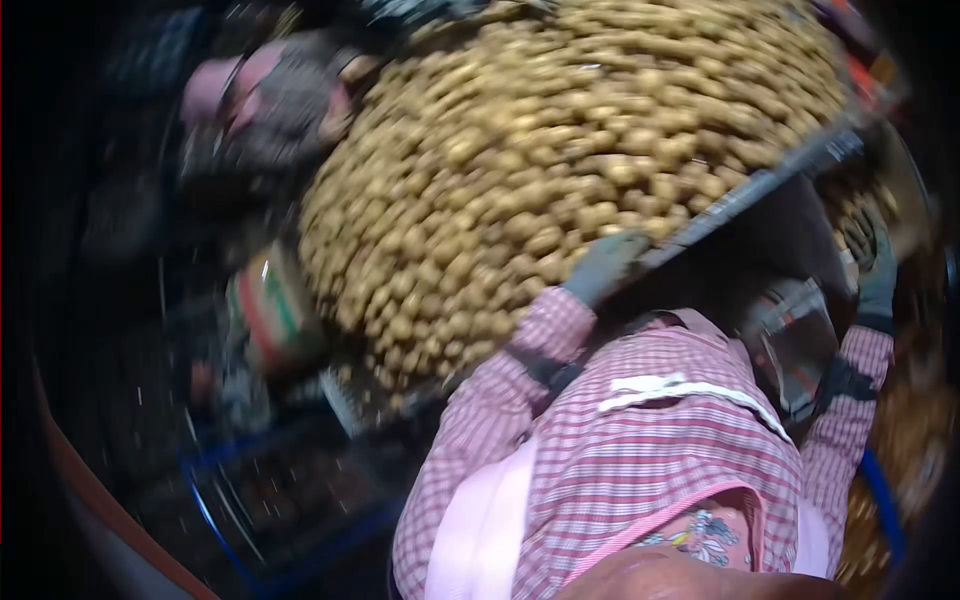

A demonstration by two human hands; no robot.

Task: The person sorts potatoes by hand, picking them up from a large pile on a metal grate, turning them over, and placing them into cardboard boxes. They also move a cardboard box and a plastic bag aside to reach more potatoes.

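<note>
The heap of peanuts (560, 160) fills the tilted tray (760, 185) just above my gloved left hand (605, 265), which is clamped on the tray's metal edge. My right hand (872, 262) — gloved too — grips the rim further along, beside my checked sleeve (850, 400).

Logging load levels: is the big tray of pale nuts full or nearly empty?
Full. The nuts are heaped across the tray, right up to its metal rim, where the left hand rests.

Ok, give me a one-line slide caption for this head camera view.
Gloved left hand grips the metal rim of a heaped peanut table; gloved right hand is raised beside it.
</note>
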